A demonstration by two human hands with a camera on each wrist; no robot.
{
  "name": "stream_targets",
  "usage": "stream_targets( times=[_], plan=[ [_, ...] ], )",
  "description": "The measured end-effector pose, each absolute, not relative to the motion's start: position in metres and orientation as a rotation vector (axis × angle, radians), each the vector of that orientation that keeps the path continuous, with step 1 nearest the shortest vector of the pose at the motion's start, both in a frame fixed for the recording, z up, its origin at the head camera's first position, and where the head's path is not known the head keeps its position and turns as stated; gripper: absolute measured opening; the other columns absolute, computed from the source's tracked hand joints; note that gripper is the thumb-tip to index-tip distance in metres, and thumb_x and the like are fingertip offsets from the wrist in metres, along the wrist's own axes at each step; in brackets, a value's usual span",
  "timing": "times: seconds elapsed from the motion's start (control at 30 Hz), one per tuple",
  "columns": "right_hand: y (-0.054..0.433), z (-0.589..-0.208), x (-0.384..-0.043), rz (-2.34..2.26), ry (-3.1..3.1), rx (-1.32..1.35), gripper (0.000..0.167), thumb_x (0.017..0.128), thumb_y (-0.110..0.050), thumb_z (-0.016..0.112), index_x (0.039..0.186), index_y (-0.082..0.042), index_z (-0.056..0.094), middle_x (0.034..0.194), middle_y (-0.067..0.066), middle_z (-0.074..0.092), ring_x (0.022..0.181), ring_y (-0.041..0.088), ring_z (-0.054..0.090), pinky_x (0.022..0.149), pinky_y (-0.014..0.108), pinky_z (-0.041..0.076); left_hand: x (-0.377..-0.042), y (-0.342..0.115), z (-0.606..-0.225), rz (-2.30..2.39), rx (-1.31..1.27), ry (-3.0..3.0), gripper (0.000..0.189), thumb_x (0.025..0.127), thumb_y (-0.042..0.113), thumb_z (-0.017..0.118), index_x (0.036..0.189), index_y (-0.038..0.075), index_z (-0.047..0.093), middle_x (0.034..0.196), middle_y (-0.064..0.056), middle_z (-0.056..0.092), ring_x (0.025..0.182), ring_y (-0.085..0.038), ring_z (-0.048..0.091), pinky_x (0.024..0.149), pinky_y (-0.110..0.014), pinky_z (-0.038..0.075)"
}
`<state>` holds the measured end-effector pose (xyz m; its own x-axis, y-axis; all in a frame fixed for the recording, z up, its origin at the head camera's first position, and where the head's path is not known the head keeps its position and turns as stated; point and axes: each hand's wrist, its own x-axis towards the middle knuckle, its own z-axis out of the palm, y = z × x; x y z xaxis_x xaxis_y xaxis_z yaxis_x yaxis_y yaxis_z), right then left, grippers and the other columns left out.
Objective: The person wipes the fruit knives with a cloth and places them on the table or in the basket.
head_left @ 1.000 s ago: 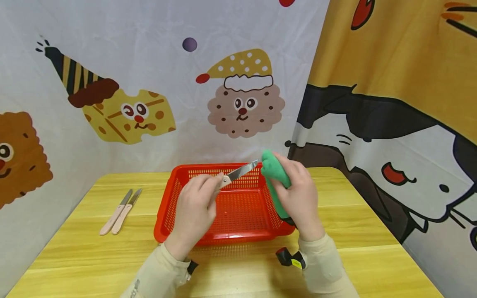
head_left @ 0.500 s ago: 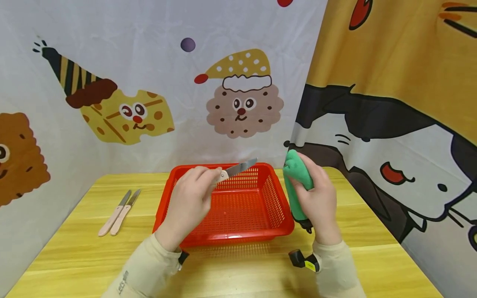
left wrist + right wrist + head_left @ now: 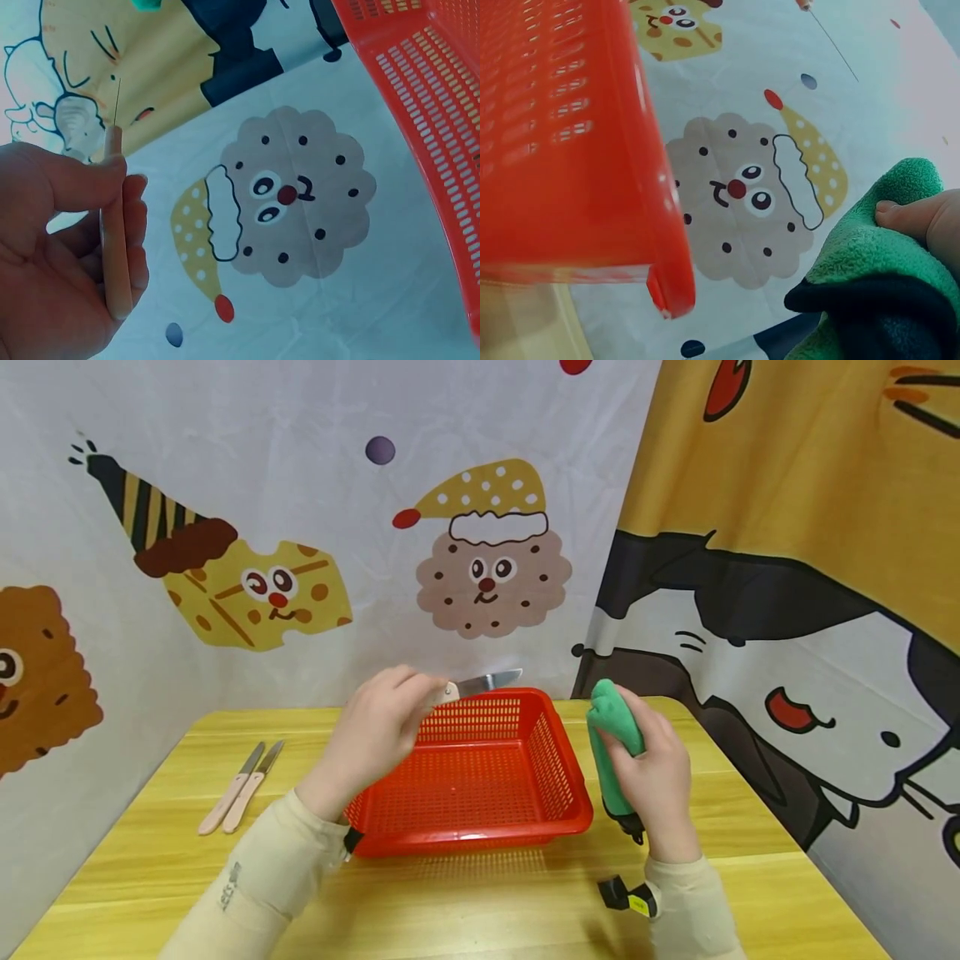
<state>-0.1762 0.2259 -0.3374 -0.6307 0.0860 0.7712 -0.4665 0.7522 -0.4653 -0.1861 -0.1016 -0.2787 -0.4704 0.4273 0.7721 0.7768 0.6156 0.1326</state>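
In the head view my left hand [image 3: 371,727] grips a knife [image 3: 491,682] by its pale handle, over the back left of the red basket [image 3: 465,839]. The blade points right, above the basket's far rim. Seen from the left wrist, the handle [image 3: 116,247] lies between thumb and curled fingers, and the thin blade stands edge-on. My right hand [image 3: 660,777] holds a bunched green cloth [image 3: 613,735] with black trim, just right of the basket. In the right wrist view the thumb presses into the fuzzy cloth [image 3: 885,240]. Knife and cloth are well apart.
Two more knives [image 3: 238,789] with pale handles lie side by side on the wooden table [image 3: 480,910], left of the basket. A patterned curtain [image 3: 480,410] hangs behind the table and along its right side.
The cloth has come away from the blade's tip. My right hand has moved right and down with it, while my left hand has gone up and slightly left with the knife.
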Motion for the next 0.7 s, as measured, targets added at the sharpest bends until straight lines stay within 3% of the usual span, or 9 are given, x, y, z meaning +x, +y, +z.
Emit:
stream_targets(
  times=[0.27,0.7],
  plan=[
    [0.231,-0.344,-0.179,0.801,-2.138,0.294,0.056,0.081,-0.005,0.081,0.134,-0.015,0.063,0.12,0.016,0.066,0.104,0.035,0.06,0.084,0.055,0.046,-0.206,-0.104,-0.273,-0.675,-0.953,-2.346,0.03,0.084,-0.008,0.072,0.109,0.006,0.068,0.103,-0.008,0.068,0.095,-0.028,0.062,0.087,-0.043,0.05],
    [0.233,-0.353,-0.184,0.775,-2.208,0.28,0.058,0.082,-0.007,0.081,0.135,-0.019,0.062,0.116,0.017,0.066,0.101,0.037,0.06,0.081,0.058,0.046,-0.241,-0.103,-0.283,-0.665,-1.027,-2.518,0.028,0.085,-0.007,0.071,0.11,0.005,0.068,0.106,-0.008,0.068,0.1,-0.028,0.062,0.092,-0.042,0.049]
  ],
)
